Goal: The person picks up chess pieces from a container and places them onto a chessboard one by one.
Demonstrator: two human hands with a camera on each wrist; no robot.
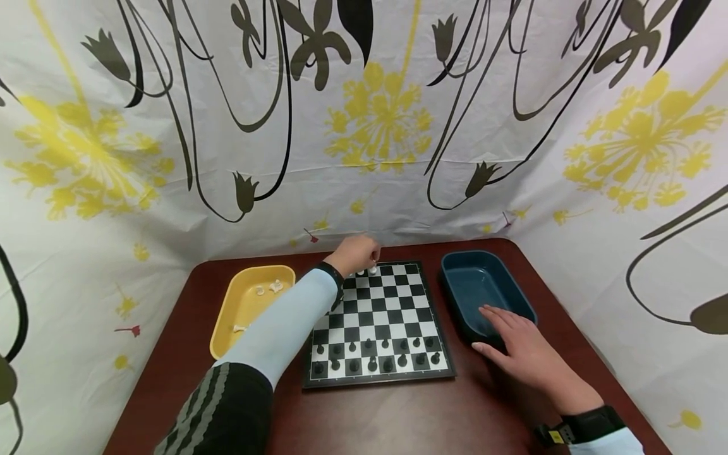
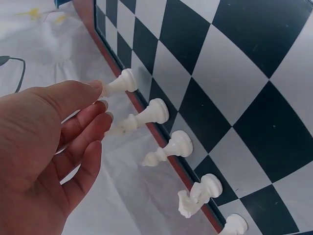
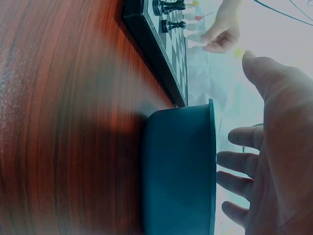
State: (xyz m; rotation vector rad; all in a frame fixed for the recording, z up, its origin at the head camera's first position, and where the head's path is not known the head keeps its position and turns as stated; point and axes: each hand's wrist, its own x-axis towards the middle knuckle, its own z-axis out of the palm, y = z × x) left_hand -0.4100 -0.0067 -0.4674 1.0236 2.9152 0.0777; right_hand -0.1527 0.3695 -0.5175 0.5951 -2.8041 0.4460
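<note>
At the far edge of the chessboard (image 1: pixel 383 303), my left hand (image 1: pixel 355 253) pinches a white chess piece (image 2: pixel 122 82) between thumb and fingers. Its top is hidden by the fingertips, and its base is at a square in the far row. Beside it in the left wrist view stand a taller white piece (image 2: pixel 152 112), a white bishop (image 2: pixel 177 145), a white knight (image 2: pixel 201 193) and a partly cut-off white piece (image 2: pixel 235 225). My right hand (image 1: pixel 520 347), fingers extended and holding nothing, hovers by the near rim of the blue tray (image 1: pixel 529 309); contact cannot be told.
Black chess pieces (image 1: pixel 372 364) fill two rows at the board's near side. Left of the board, a yellow tray (image 1: pixel 224 328) holds a few white pieces (image 1: pixel 275 286), partly behind my left arm. A patterned cloth (image 1: pixel 375 208) hangs behind the brown table (image 1: pixel 352 417).
</note>
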